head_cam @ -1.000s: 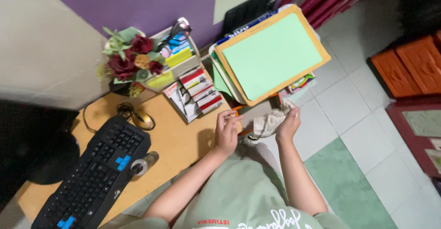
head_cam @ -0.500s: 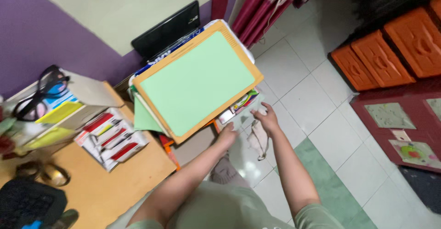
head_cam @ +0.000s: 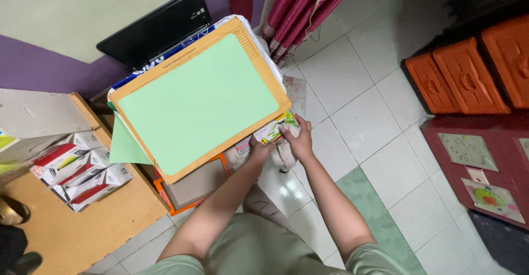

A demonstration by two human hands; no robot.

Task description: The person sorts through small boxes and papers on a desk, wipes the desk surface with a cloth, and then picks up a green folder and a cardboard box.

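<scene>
Only the head view here, so here's what I'm seeing from up top. Both hands are down just below the middle of the frame, over the white floor tiles (head_cam: 352, 115). The right hand (head_cam: 300, 140) is curled around a pale crumpled cloth (head_cam: 284, 152), fingers wrapped over the top of it, so it's got a real hold. The left hand (head_cam: 258, 151) sits just beside it, touching the same cloth from the left side, though I can't tell how tightly it's closed since the fingers are mostly hidden. The cloth hangs right at the lower right edge of a stack of papers topped by a brown folder (head_cam: 248, 38) with a light green sheet (head_cam: 193, 98) on it, filling the upper middle. Under that stack an orange-rimmed box (head_cam: 165, 195) pokes out. Far left there's a wooden desk (head_cam: 82, 225) with small red and white boxes (head_cam: 77, 173). Orange crates (head_cam: 468, 71) sit at the upper right, maroon curtains (head_cam: 297, 5) along the top
</scene>
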